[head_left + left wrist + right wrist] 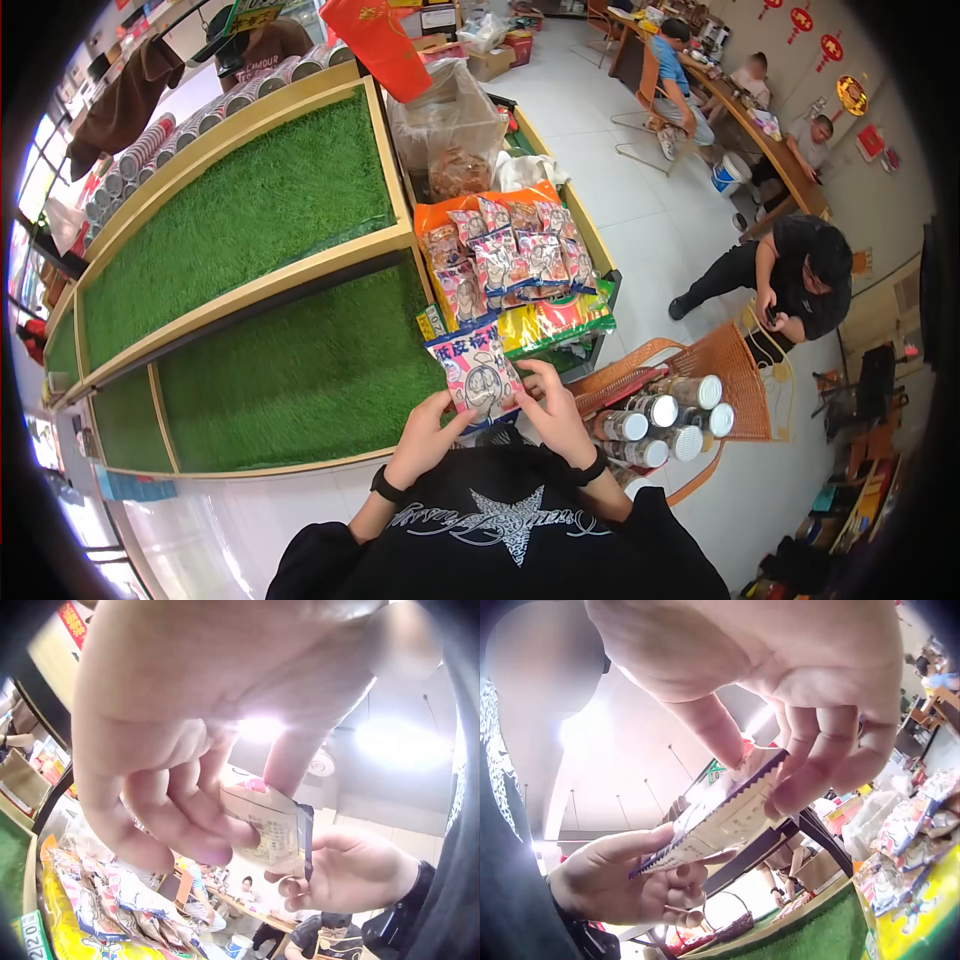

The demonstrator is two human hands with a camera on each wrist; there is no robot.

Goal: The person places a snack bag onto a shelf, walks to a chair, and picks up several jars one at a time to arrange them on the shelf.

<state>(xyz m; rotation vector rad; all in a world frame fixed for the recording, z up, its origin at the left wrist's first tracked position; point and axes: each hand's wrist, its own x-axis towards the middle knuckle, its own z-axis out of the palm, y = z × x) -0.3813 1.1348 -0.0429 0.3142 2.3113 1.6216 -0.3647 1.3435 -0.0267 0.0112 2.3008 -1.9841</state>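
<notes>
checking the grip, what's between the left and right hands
The head view shows a pink-and-white plastic snack packet held between left hand and right hand.

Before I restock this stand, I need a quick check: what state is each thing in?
Held packet: looks sealed, held up
Left hand: pinching the packet
Right hand: pinching the packet
Piled packets: heaped, seemingly sealed
Jars: lidded
Clear plastic bag: partly filled
</notes>
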